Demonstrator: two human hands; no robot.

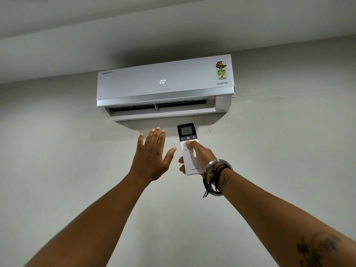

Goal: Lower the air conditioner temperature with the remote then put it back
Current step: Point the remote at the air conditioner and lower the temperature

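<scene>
Right hand (200, 153) grips slim white plastic remote (187, 149), aimed at white wall-mounted AC unit (165, 87); both read 20. Left hand (152, 155) open, empty. Next, prob.: thumb shifts to minus btn.

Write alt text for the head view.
A right hand holds a white Lloyd remote up toward a wall-mounted Lloyd inverter air conditioner, thumb below its power button. Both displays read 20. The left hand is raised open beside the remote, not touching it.
</scene>
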